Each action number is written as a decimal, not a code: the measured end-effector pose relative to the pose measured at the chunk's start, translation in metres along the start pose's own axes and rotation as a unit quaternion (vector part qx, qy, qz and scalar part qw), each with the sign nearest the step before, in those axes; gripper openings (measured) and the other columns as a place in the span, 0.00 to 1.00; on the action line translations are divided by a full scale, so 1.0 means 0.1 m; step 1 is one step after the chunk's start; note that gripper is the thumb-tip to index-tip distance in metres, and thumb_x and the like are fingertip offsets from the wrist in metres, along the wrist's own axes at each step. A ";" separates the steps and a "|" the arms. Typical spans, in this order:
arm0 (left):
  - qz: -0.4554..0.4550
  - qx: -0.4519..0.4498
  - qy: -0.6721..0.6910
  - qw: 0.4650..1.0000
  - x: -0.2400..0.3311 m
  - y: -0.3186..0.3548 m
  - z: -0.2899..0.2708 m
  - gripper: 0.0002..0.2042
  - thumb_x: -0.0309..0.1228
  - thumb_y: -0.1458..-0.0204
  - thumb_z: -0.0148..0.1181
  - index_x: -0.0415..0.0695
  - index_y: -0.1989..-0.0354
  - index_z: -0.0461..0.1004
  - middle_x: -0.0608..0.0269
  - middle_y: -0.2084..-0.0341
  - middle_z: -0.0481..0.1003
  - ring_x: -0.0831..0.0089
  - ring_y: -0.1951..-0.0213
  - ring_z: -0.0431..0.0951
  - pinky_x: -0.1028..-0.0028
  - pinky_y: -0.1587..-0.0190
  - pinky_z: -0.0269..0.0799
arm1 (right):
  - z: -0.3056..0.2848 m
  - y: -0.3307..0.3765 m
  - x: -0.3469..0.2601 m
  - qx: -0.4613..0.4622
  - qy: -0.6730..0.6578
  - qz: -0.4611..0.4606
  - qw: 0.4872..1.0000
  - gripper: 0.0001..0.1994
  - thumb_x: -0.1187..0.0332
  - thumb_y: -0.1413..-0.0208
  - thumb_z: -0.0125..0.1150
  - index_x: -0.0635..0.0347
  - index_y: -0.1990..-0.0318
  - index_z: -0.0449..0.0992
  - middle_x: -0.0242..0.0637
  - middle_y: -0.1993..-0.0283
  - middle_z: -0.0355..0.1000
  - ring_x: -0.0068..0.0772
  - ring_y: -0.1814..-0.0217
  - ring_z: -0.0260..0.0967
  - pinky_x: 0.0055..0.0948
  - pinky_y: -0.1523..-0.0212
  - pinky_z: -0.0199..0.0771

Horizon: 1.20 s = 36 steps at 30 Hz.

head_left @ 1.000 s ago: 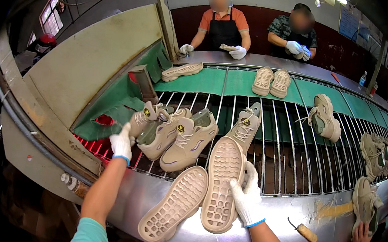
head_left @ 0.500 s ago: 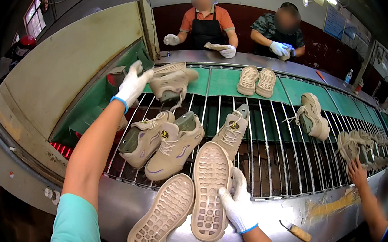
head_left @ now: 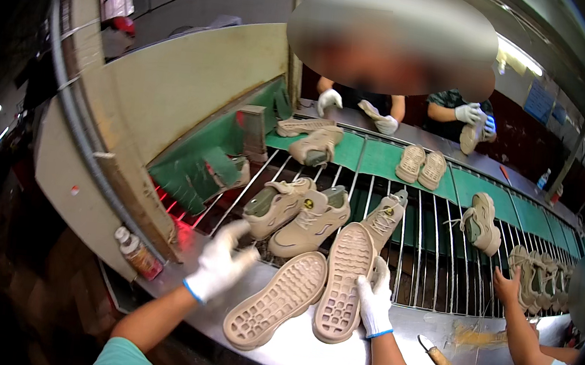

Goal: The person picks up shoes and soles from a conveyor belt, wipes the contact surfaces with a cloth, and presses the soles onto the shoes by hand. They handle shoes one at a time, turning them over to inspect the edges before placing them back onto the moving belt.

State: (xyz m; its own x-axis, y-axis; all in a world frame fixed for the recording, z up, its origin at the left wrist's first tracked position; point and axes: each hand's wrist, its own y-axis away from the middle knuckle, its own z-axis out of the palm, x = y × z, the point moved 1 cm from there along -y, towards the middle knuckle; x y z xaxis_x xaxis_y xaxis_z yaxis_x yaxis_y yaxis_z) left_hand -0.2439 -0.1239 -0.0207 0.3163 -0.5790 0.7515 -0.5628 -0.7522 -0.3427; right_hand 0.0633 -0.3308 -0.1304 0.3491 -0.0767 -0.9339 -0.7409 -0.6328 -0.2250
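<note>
My right hand (head_left: 374, 304), in a white glove, grips the edge of a beige shoe sole (head_left: 344, 286), thumb on its tread. A second beige sole (head_left: 274, 302), tread up, leans beside it on the metal ledge. My left hand (head_left: 221, 264), also gloved, hovers empty with fingers apart, left of that sole. Just beyond it lie a beige shoe (head_left: 277, 210) and another beige shoe (head_left: 311, 223) with a purple stripe, each with a green-grey last inside. A third laced shoe (head_left: 384, 218) rests behind the gripped sole, partly hidden by it.
The metal rod rack (head_left: 404, 264) runs rightward beside a green belt (head_left: 372, 156) carrying a pair of soles (head_left: 421, 167). A wooden-handled tool (head_left: 436, 356) lies on the ledge; a bottle (head_left: 138, 253) stands left. Two people work opposite; another person's hand (head_left: 506, 286) touches shoes at right.
My left hand has drawn back from the far shoe, now resting on the belt's edge, toward the near ledge. My right hand keeps its sole. The view has swung left.
</note>
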 end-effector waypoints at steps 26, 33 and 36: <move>-0.014 -0.033 0.091 0.995 -0.12 1.42 0.23 0.30 0.40 0.45 0.72 0.40 0.35 0.76 0.42 0.34 0.72 0.46 0.31 0.72 0.56 0.29 0.69 | 0.77 0.98 -0.71 -0.026 0.111 -0.090 0.989 0.16 0.65 0.33 0.63 0.61 0.42 0.80 0.51 0.44 0.80 0.49 0.41 0.79 0.40 0.38 0.77; 0.104 0.072 0.067 0.990 -0.14 1.59 0.27 0.20 0.36 0.44 0.67 0.45 0.42 0.82 0.45 0.41 0.79 0.48 0.42 0.83 0.59 0.45 0.86 | 1.16 -0.08 -1.25 -0.057 0.079 -0.061 0.993 0.32 0.59 0.33 0.67 0.62 0.26 0.65 0.53 0.36 0.77 0.44 0.34 0.76 0.40 0.33 0.75; 0.107 0.108 0.062 0.986 -0.08 1.59 0.37 0.18 0.39 0.41 0.64 0.45 0.45 0.83 0.46 0.44 0.81 0.48 0.46 0.85 0.58 0.47 0.87 | 1.93 -0.53 -1.46 -0.089 0.096 0.048 0.990 0.48 0.49 0.40 0.72 0.68 0.21 0.54 0.58 0.28 0.69 0.51 0.27 0.70 0.40 0.28 0.69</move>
State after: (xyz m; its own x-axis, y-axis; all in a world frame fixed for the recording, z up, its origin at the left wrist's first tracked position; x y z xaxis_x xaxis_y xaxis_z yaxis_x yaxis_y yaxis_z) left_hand -0.3076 -0.2501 -0.1016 0.1041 -0.6994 0.7071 -0.4270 -0.6735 -0.6033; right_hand -0.0595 -0.1375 -0.0362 0.3973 -0.2784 -0.8745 -0.6693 -0.7398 -0.0685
